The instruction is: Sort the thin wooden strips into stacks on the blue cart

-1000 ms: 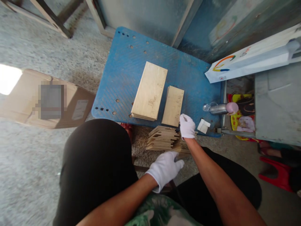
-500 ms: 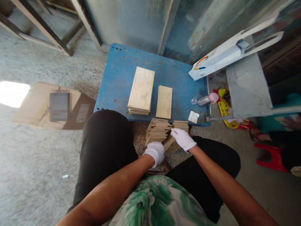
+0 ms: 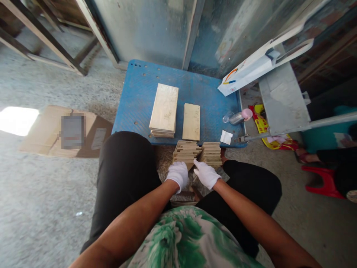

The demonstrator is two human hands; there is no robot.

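Both my hands wear white gloves and meet low between my knees, over a heap of thin wooden boards (image 3: 186, 152) on the floor. My left hand (image 3: 177, 174) is curled at the near edge of the left heap. My right hand (image 3: 205, 174) lies with fingers closed on the near end of a board beside the right heap (image 3: 212, 153). What exactly each hand grips is partly hidden. On the blue platform (image 3: 139, 100) beyond lie a taller stack of boards (image 3: 164, 110) and a lower, narrower stack (image 3: 191, 121).
A cardboard box (image 3: 44, 130) lies on the concrete floor at left. A small white block (image 3: 225, 137) and a bottle with a pink cap (image 3: 239, 117) sit at the platform's right. A white bag (image 3: 251, 70), a grey metal bench (image 3: 281, 100) and a red stool (image 3: 320, 182) stand at right.
My right hand has drawn back from the platform's front edge to the floor heap. My left hand moved forward to the heap beside it. The view tilted up.
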